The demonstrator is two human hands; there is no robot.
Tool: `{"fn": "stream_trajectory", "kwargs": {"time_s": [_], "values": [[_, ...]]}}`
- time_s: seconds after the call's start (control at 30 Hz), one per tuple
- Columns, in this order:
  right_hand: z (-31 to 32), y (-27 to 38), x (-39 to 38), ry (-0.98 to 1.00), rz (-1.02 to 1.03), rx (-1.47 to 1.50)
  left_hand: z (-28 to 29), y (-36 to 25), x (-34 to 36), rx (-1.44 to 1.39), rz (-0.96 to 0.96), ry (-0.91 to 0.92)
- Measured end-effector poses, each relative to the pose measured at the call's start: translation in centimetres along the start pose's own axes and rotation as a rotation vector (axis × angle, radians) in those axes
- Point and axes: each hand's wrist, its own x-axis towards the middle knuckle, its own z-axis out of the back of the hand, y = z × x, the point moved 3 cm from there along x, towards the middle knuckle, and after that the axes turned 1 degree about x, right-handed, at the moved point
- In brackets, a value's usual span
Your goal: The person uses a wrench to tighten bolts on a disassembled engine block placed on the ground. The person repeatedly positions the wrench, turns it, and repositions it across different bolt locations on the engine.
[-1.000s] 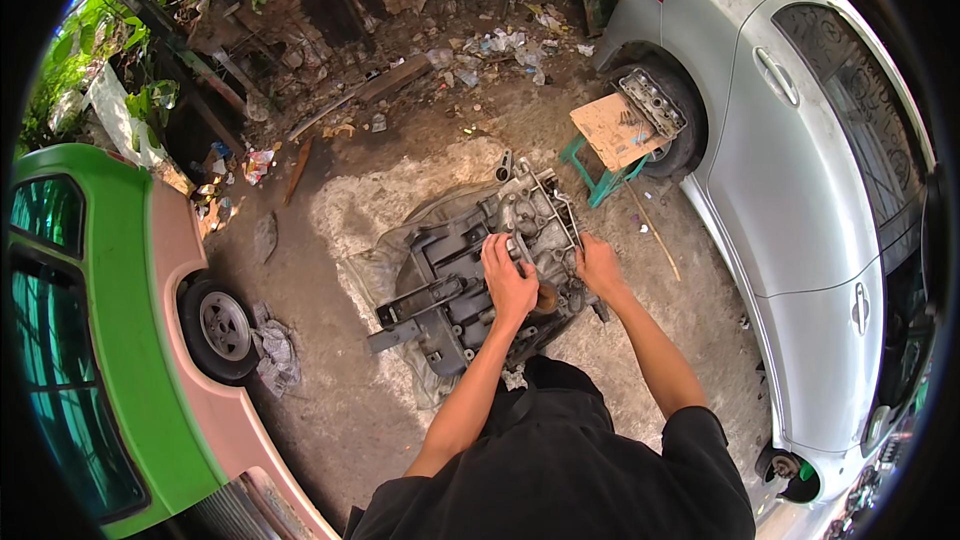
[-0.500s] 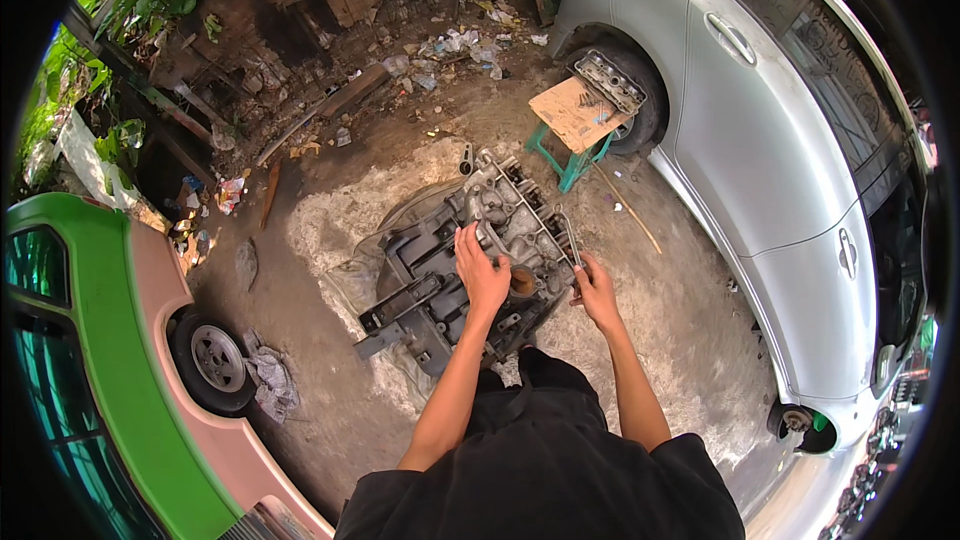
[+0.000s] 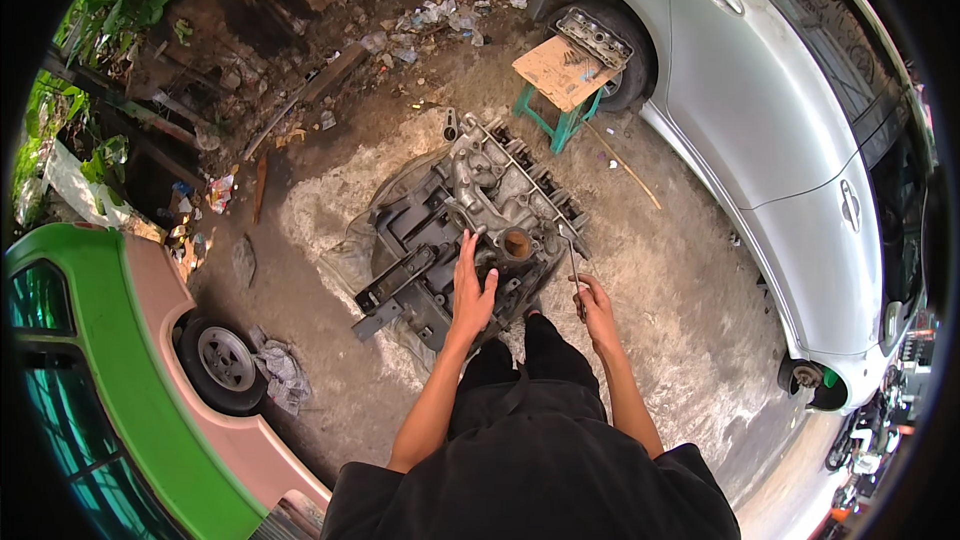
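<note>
A greasy metal engine [image 3: 455, 180] lies on the ground in front of me, with a round rusty opening [image 3: 516, 244] on its near side. My left hand [image 3: 472, 297] is open, fingers stretched toward the engine's near middle; whether the fingertips touch it, I cannot tell. At the engine's right edge, my right hand [image 3: 597, 312] is closed around the lower end of a long, thin metal wrench [image 3: 574, 265]. The wrench points away from me, its far end by the row of parts along that edge.
A green stool [image 3: 560, 130] with a board [image 3: 565, 73] and a metal engine part [image 3: 596, 38] stands beyond the engine. A silver car [image 3: 760, 120] is at right, a green and pink vehicle [image 3: 150, 340] at left. Litter [image 3: 435, 20] lies along the back wall.
My left hand has drawn back toward me, off the engine's middle. My right hand has come slightly nearer to me with the wrench. The whole view has shifted a little.
</note>
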Motion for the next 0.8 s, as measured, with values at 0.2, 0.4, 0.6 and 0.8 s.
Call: {"fn": "stream_trajectory", "kwargs": {"time_s": [0.2, 0.4, 0.6, 0.8], "values": [[-1.2, -2.2, -1.7, 0.025, -0.032, 0.041, -0.6, 1.3, -4.5, -0.035, 0.073, 0.028], [-1.0, -2.5, -1.0, 0.130, -0.013, -0.009, -0.3, 1.8, -7.8, -0.051, 0.156, 0.122], [0.4, -2.3, -0.2, 0.171, -0.006, 0.016, -1.6, 0.6, -8.6, -0.002, 0.168, 0.164], [1.7, -1.7, 1.3, 0.248, 0.027, -0.035, -4.8, -1.8, -7.3, -0.021, 0.161, 0.007]]}}
